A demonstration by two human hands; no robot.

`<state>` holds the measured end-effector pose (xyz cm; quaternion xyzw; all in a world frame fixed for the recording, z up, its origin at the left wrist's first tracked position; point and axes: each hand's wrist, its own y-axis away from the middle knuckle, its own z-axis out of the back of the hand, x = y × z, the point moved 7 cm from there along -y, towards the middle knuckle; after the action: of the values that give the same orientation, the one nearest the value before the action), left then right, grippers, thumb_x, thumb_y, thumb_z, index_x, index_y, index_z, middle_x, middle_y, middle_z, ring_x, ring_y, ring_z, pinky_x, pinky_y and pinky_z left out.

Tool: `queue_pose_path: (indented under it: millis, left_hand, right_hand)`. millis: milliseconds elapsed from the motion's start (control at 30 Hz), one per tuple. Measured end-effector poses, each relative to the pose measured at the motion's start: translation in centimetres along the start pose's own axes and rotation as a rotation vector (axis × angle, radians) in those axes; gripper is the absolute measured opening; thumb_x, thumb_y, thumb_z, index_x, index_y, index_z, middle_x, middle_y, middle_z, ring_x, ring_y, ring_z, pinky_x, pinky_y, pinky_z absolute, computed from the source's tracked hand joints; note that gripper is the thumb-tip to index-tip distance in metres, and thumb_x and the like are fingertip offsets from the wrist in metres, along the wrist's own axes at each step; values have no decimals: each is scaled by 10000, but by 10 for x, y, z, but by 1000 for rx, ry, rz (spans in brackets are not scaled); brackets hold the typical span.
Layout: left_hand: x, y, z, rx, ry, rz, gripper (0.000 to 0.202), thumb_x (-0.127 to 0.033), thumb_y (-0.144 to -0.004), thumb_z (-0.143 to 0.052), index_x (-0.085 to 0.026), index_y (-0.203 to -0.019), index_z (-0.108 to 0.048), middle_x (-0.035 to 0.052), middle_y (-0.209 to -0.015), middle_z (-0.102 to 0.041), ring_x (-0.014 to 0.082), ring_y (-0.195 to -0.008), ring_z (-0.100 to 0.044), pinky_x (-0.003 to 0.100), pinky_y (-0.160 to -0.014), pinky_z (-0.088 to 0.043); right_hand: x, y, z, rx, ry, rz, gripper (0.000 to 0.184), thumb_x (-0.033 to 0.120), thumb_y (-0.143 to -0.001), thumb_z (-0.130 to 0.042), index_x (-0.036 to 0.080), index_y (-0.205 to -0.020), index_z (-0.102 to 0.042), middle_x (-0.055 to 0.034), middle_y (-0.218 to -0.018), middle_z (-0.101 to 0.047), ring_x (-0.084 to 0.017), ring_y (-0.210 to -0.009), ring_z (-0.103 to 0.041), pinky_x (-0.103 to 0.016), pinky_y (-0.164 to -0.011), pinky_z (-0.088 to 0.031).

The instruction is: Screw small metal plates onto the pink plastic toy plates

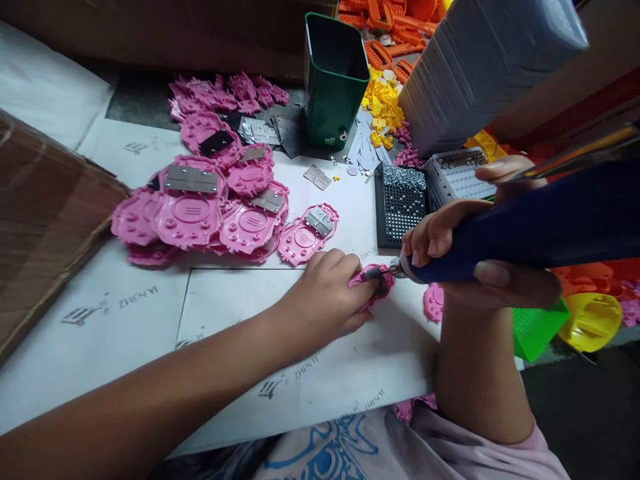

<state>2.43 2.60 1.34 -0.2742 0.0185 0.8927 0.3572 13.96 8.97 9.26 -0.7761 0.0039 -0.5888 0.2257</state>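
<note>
My left hand [327,293] lies with curled fingers on a pink plastic piece [376,280], holding it down on the white paper-covered table [125,320]. My right hand [450,243] is wrapped round a blue electric screwdriver [525,220], whose metal tip touches that pink piece. A finished-looking pink piece with a metal plate [309,233] lies just beyond my left hand. A pile of pink pieces with metal plates [200,207] sits to the left.
A black screw tray [403,203] and a white one [460,177] stand near the driver. A green bin [335,80], loose metal plates [260,132], yellow parts [383,100], orange parts [385,27], a grey box [480,67], cardboard [45,220] and a green block [537,327] surround the paper.
</note>
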Motion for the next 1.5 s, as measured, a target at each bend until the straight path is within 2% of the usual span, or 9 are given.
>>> queue_pose_path:
  millis: [167,267,367,467,700,833,1000,1233,1500]
  left_hand:
    - [-1,1,-1,22,-32,-17,292,-386,-834,-711,-175,-1036,-696,94,-940,-561,247,-874,-480,374,-781,-392]
    - [-1,2,-1,26,-49,-34,329,-414,-845,-698,-178,-1075,-687,108,-977,-557,263,-919,-479,389,-815,-401]
    - [0,3,0,16,-54,-33,347,-430,-861,-676,-192,-1114,-682,108,-1003,-554,265,-949,-477,405,-850,-399]
    - [0,3,0,12,-77,-34,351,-437,-865,-663,-199,-1122,-691,110,-1011,-558,261,-955,-481,410,-863,-393]
    - [2,0,-1,18,-173,-53,404,-481,-874,-624,-167,-1114,-711,122,-965,-564,253,-899,-485,396,-818,-397]
    - [2,0,0,8,-178,-60,375,-468,-870,-627,-182,-1095,-716,110,-948,-561,242,-879,-481,388,-804,-399]
    - [1,0,1,-5,-166,-65,361,-463,-867,-627,-191,-1085,-719,103,-926,-558,239,-859,-472,387,-788,-396]
    - [-1,-2,-1,2,-192,-47,334,-423,-865,-603,-188,-1072,-721,89,-880,-516,234,-826,-440,362,-747,-369]
    - [-1,-4,-3,23,-203,-56,347,-413,-865,-599,-185,-1098,-718,83,-863,-515,218,-797,-449,330,-721,-375]
  right_hand:
    - [-3,-1,12,45,-126,37,515,319,-614,-732,297,-1121,-642,23,-619,-655,-193,-472,-603,-357,-444,-507]
    - [9,0,25,-13,-140,135,519,353,-630,-717,288,-1138,-631,42,-618,-630,-162,-458,-578,-337,-448,-502]
    - [19,3,31,-97,-109,153,457,347,-626,-728,313,-1072,-633,56,-606,-603,-151,-469,-564,-336,-481,-508]
    - [16,4,28,-128,-122,129,498,339,-588,-745,311,-1071,-623,54,-587,-616,-163,-462,-563,-333,-467,-498]
    - [-16,-4,11,-91,-159,-31,560,234,-531,-705,241,-1078,-588,32,-541,-653,-185,-420,-570,-304,-422,-461]
    - [-16,-5,11,-123,-160,-56,554,210,-499,-657,234,-1049,-593,42,-514,-635,-187,-404,-562,-306,-409,-461]
    - [-16,-4,10,-127,-159,-69,520,226,-496,-682,223,-1010,-604,38,-511,-626,-188,-401,-563,-313,-411,-466]
    - [-17,-2,8,-51,-168,-65,564,267,-495,-777,240,-1031,-601,26,-556,-652,-204,-422,-581,-329,-408,-477]
    - [-17,-5,6,25,-191,-53,582,309,-507,-758,263,-1065,-598,48,-545,-654,-191,-412,-572,-313,-408,-462]
